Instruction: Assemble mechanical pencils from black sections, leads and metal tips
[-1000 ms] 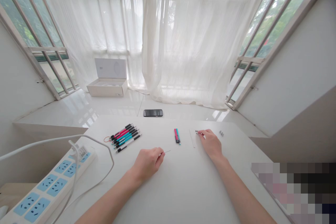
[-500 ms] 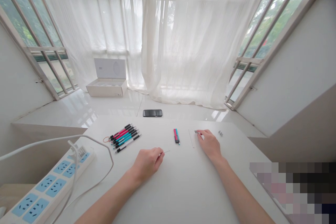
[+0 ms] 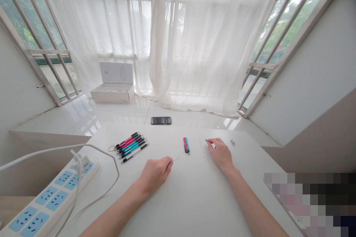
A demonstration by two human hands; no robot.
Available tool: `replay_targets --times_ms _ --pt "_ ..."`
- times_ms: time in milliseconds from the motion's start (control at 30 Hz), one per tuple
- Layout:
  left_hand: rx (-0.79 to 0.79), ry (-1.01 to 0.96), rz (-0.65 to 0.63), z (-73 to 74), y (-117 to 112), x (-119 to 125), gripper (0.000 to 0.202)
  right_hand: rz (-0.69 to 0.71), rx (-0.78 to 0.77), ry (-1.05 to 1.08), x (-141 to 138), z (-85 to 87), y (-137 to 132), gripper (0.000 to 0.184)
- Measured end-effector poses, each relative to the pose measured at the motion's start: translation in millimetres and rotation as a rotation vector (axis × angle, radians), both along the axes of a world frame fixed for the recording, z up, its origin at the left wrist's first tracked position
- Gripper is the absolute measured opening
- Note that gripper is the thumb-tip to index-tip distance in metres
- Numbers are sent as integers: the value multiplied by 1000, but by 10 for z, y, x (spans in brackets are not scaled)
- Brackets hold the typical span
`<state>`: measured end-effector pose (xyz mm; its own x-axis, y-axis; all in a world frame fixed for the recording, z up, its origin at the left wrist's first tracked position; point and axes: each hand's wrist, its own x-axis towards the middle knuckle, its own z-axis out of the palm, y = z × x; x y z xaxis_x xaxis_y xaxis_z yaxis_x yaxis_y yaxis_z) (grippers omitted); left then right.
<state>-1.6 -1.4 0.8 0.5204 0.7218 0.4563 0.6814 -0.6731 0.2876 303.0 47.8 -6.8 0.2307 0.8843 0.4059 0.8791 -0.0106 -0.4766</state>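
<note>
My left hand (image 3: 157, 172) is closed in a pinch over the white table, holding a thin, needle-like rod (image 3: 176, 159) that points right. Farther right, my right hand (image 3: 219, 152) rests at the tabletop, thumb and forefinger pinched on a small dark metallic piece (image 3: 206, 140), mostly hidden by the fingers. Just left of it lie thin, pale rods (image 3: 201, 148). Two pen barrels, a red one (image 3: 185, 145) and a blue one (image 3: 187, 146), lie side by side between my hands. Several small grey parts (image 3: 233, 142) sit beyond my right hand.
A row of several pens (image 3: 132, 143) lies at the left, beside an orange-brown loop (image 3: 111, 149). A power strip (image 3: 52, 196) with a looping white cable (image 3: 118, 166) takes up the near left. Behind are a black phone (image 3: 161, 120) and an open white box (image 3: 112, 95).
Less of the small metallic piece shows at my right fingertips than before. Both hands keep nearly the same place, and the rod stays in my left hand. The view has shifted slightly.
</note>
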Motion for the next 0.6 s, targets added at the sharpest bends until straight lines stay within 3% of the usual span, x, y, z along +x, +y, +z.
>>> replay_targets --times_ms 100,233,300,433,600 --pt "-2 14 12 -3 2 -3 24 205 69 237 -236 127 -85 31" --pt "-16 18 4 7 7 -2 25 626 -194 489 -721 251 -301 34" --pt "-15 16 2 16 7 -1 26 726 -272 498 -917 270 -396 29" --pt "-6 22 -2 32 1 3 28 710 -306 510 -1060 267 -465 19" --pt "-9 18 -12 30 -2 7 27 659 -317 633 -922 293 -394 19"
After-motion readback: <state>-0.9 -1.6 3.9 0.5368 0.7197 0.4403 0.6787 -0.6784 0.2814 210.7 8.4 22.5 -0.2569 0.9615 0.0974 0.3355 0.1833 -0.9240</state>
